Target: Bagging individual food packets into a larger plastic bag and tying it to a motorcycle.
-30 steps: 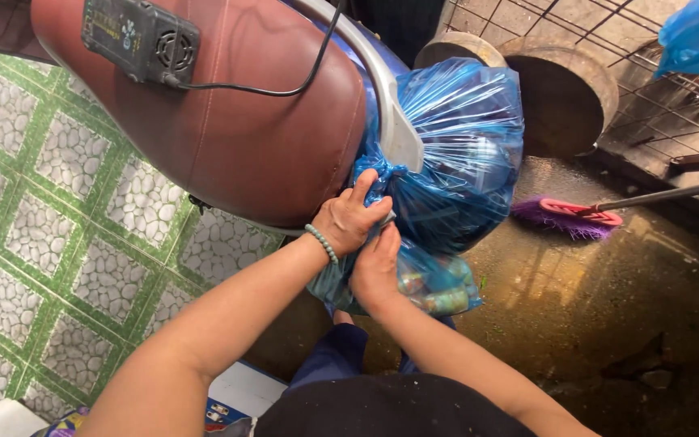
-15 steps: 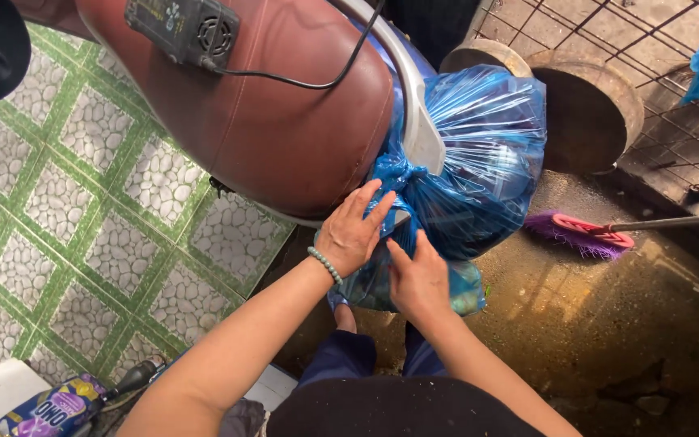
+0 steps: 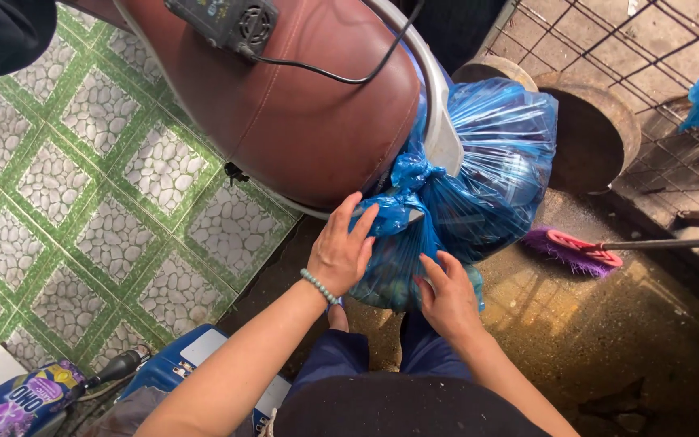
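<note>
1. Where the rear of the brown scooter seat [image 3: 301, 121] ends, a small blue plastic bag [image 3: 398, 259] hangs just below it, its knotted top against the seat's pale rim [image 3: 445, 137]; dark round things show dimly through the plastic.
2. The left hand [image 3: 341, 251] lies spread on the side of the small bag nearest the seat, fingers up toward the knot, touching the plastic rather than clenched; a bead bracelet [image 3: 319, 286] circles its wrist.
3. The right hand [image 3: 449, 295] presses the bag's far lower side, fingers loosely curved against it; whether it grips a fold cannot be told.
4. A larger blue bag [image 3: 499, 154], tied shut, hangs behind the seat, touching the small bag from above.
5. A black box with a fan grille [image 3: 224, 20] sits on top of the seat, a black cable [image 3: 325, 74] trailing from it.
6. Beyond the larger bag, away from the seat, stand two round concrete rings [image 3: 600, 121] beside a wire grid [image 3: 649, 48].
7. A purple-bristled brush [image 3: 572, 251] lies on the wet concrete floor [image 3: 608, 340], behind the seat.
8. Green-and-white tiled floor [image 3: 82, 202] spreads beside the seat on the other side.
</note>
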